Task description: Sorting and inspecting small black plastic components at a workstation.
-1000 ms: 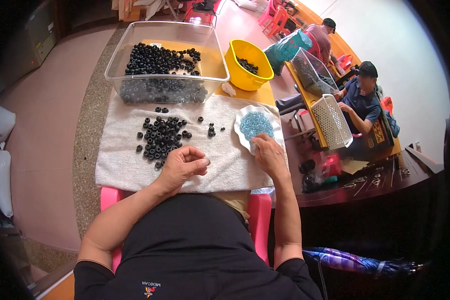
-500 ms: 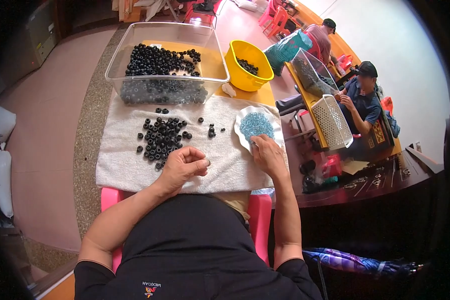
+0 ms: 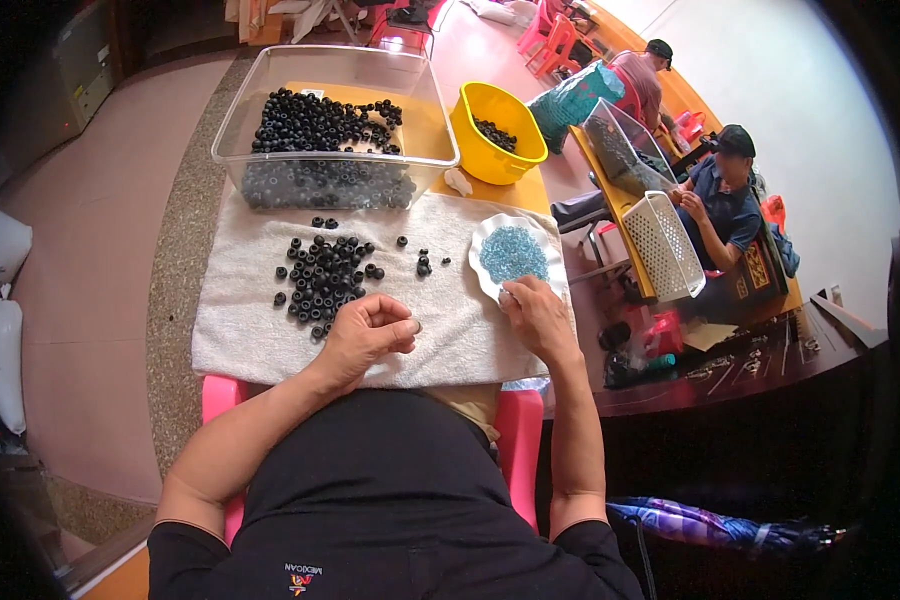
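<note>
Small black rings [image 3: 322,278] heaped on the white towel [image 3: 250,330], just ahead of the left hand [image 3: 368,335]. Probably light, hard, prone to rolling; best pinched across the rim, one at a time. Left hand curled, fingertips pressed together on something tiny, too small to tell. Right hand [image 3: 536,318] fingertips down at the edge of the white plate [image 3: 482,262] of blue beads [image 3: 513,253]. Beyond, clear tub [image 3: 232,130], yellow bowl [image 3: 472,150].
</note>
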`<state>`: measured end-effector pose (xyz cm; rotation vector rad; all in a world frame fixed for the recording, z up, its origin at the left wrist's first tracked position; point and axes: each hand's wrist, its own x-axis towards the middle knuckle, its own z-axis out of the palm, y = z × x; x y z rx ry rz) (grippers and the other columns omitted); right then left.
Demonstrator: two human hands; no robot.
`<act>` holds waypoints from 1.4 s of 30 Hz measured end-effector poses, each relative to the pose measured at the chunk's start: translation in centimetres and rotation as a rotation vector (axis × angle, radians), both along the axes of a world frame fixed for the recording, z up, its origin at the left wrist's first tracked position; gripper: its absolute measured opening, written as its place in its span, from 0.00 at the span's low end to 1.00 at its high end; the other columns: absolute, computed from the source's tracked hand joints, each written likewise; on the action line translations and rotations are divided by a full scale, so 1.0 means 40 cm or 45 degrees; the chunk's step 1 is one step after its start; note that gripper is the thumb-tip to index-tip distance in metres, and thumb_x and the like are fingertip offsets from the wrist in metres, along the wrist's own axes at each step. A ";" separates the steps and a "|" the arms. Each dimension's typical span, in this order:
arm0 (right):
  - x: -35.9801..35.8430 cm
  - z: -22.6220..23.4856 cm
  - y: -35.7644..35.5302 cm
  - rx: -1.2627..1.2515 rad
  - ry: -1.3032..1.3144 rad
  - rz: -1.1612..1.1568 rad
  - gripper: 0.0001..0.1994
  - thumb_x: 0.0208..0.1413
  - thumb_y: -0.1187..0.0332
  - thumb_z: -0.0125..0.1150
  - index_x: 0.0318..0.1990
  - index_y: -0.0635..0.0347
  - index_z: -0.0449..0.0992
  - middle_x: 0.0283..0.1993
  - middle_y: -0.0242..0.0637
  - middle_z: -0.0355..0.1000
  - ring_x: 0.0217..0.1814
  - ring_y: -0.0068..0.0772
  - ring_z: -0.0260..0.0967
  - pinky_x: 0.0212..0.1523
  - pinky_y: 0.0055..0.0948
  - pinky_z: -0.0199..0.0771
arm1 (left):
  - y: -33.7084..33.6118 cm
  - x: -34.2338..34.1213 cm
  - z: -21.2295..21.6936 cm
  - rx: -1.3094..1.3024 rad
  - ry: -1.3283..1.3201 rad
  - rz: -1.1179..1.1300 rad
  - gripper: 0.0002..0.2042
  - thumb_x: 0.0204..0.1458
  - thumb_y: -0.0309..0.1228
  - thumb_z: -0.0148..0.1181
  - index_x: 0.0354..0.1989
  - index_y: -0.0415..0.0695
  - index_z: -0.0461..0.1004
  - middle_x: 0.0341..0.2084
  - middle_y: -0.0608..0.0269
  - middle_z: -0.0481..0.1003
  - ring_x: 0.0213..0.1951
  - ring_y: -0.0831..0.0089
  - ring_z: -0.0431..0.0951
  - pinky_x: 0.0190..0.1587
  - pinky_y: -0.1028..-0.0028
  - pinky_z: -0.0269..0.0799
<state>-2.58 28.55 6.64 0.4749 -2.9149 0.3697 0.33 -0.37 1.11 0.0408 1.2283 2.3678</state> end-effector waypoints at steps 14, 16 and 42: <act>0.038 0.000 -0.039 0.010 0.158 0.100 0.13 0.52 0.67 0.66 0.44 0.62 0.76 0.43 0.44 0.74 0.46 0.46 0.70 0.46 0.40 0.72 | -0.001 -0.001 -0.001 0.020 -0.007 0.000 0.08 0.55 0.24 0.63 0.41 0.40 0.72 0.34 0.60 0.78 0.34 0.72 0.80 0.40 0.73 0.79; 0.030 -0.025 -0.028 -0.024 0.230 0.101 0.13 0.50 0.69 0.67 0.43 0.62 0.76 0.41 0.43 0.74 0.44 0.46 0.71 0.44 0.39 0.72 | 0.001 -0.001 0.002 0.011 -0.011 -0.004 0.08 0.55 0.24 0.63 0.40 0.40 0.72 0.34 0.60 0.78 0.35 0.72 0.80 0.40 0.73 0.79; 0.014 -0.066 0.013 -0.595 0.283 0.000 0.07 0.50 0.80 0.65 0.38 0.66 0.78 0.35 0.43 0.77 0.36 0.34 0.77 0.37 0.26 0.75 | -0.002 -0.001 0.001 -0.004 0.004 -0.008 0.07 0.55 0.24 0.63 0.40 0.40 0.73 0.33 0.62 0.77 0.34 0.73 0.79 0.40 0.73 0.79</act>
